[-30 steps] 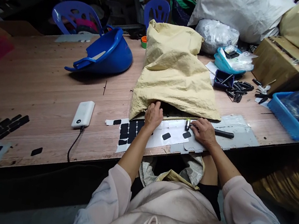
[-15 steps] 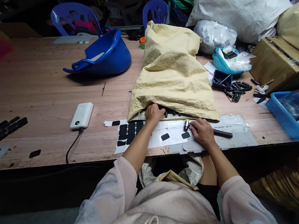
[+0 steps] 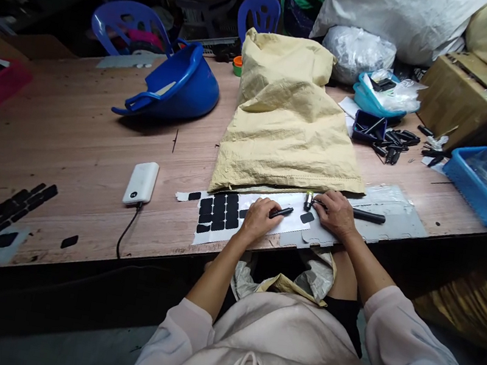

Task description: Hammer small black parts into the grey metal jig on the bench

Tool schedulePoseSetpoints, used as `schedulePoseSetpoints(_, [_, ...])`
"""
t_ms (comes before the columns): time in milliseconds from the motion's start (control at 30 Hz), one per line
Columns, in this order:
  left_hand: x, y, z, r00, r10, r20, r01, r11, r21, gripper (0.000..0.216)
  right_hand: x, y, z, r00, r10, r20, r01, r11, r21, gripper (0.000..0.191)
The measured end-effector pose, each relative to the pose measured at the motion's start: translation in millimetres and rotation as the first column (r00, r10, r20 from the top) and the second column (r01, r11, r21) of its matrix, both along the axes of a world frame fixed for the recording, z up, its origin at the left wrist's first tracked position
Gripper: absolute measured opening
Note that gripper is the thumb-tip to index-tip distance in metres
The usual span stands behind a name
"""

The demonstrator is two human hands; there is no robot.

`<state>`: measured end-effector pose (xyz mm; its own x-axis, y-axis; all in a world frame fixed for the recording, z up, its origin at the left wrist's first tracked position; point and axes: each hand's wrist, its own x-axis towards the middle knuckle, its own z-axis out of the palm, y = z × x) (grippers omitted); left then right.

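In the head view we take the sack (image 3: 285, 121) as our mark; everything else is placed from it.

The left hand (image 3: 257, 219) rests just in front of the sack's near edge, towards its left corner. Its fingers are pinched together on a slim black piece (image 3: 282, 212), which pokes out towards the other hand. We judge the piece light and stiff, small enough to slip. It is best taken near its middle between thumb and fingertips, as it is held now.

The right hand (image 3: 335, 212) lies in front of the sack's right near corner, curled over a small hammer (image 3: 367, 216). The metal head shows just left of the fingers, and the black handle runs out to the right. We judge the hammer head-heavy and rigid, so the handle is the place to grip it.

Under the left hand, along the sack's near edge, lies a white sheet (image 3: 263, 201) with black pads (image 3: 220, 213) stuck on in rows. One loose pad (image 3: 307, 217) lies between the hands. The pads look thin, soft and easy to bend.

Left of the sack, a power bank (image 3: 140, 183) lies flat with its cable trailing towards the table edge. Farther left and back, a blue tub (image 3: 175, 85) lies tipped on its side.
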<state>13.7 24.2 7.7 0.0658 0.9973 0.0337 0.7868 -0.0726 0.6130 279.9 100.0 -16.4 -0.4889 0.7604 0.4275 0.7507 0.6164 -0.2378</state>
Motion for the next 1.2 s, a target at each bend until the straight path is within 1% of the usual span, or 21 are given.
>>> schedulePoseSetpoints(67, [3.8, -0.5, -7.2, 1.0, 0.009, 0.015, -0.009, 1.0, 0.009, 0.012, 0.2, 0.3, -0.2, 1.0, 0.005, -0.006, -0.005, 1.0, -0.008, 0.02])
schedulePoseSetpoints(167, [5.0, -0.2, -12.8, 0.999, 0.038, 0.028, -0.039, 0.999, 0.034, 0.012, 0.3, -0.6, -0.9, 1.0, 0.011, -0.014, -0.011, 1.0, -0.017, 0.021])
schedulePoseSetpoints(333, [5.1, -1.6, -13.6, 0.998, 0.044, 0.048, -0.046, 0.998, 0.034, 0.016, 3.0, -0.2, -3.0, 1.0, 0.003, -0.004, -0.003, 1.0, 0.004, 0.021])
schedulePoseSetpoints(400, [5.8, -1.4, -13.3, 0.998, 0.048, 0.049, -0.05, 0.998, 0.03, 0.016, 5.0, 1.2, -1.8, 1.0, 0.025, 0.014, -0.025, 1.0, -0.002, 0.022])
schedulePoseSetpoints(500, [6.7, -0.4, -13.5, 0.998, 0.055, 0.041, -0.056, 0.998, 0.022, 0.017, 5.9, -0.3, 4.9, 0.997, 0.077, 0.019, -0.076, 0.997, -0.013, 0.026])
schedulePoseSetpoints(667, [6.8, -0.1, -14.0, 0.997, 0.046, 0.059, -0.048, 0.998, 0.041, 0.02, -7.2, -18.0, 23.4, 0.989, 0.087, -0.116, -0.091, 0.995, -0.029, 0.038])
schedulePoseSetpoints(767, [6.8, -0.9, -13.6, 0.997, 0.048, 0.068, -0.051, 0.997, 0.05, 0.016, -20.0, -29.1, 31.5, 0.976, 0.141, -0.167, -0.156, 0.985, -0.08, 0.039])
schedulePoseSetpoints(867, [7.1, -1.8, -13.5, 0.997, 0.045, 0.067, -0.049, 0.997, 0.056, 0.015, -29.8, -35.5, 35.4, 0.963, 0.193, -0.19, -0.217, 0.969, -0.115, 0.038])
schedulePoseSetpoints(967, [7.0, -2.0, -14.4, 0.997, 0.045, 0.067, -0.049, 0.996, 0.07, 0.016, -35.6, -39.0, 36.6, 0.95, 0.217, -0.222, -0.248, 0.961, -0.123, 0.037])
schedulePoseSetpoints(1067, [6.0, -1.1, -15.7, 0.997, 0.044, 0.063, -0.048, 0.997, 0.066, 0.017, -39.5, -41.7, 35.1, 0.94, 0.233, -0.25, -0.265, 0.959, -0.101, 0.037])
schedulePoseSetpoints(1133, [5.5, -0.4, -16.1, 0.997, 0.04, 0.06, -0.044, 0.997, 0.061, 0.016, -41.2, -43.0, 32.3, 0.941, 0.253, -0.224, -0.279, 0.956, -0.093, 0.036])
schedulePoseSetpoints(1200, [5.3, -0.1, -16.2, 0.998, 0.04, 0.058, -0.043, 0.997, 0.065, 0.015, -41.8, -43.2, 29.2, 0.949, 0.273, -0.159, -0.291, 0.951, -0.108, 0.036])
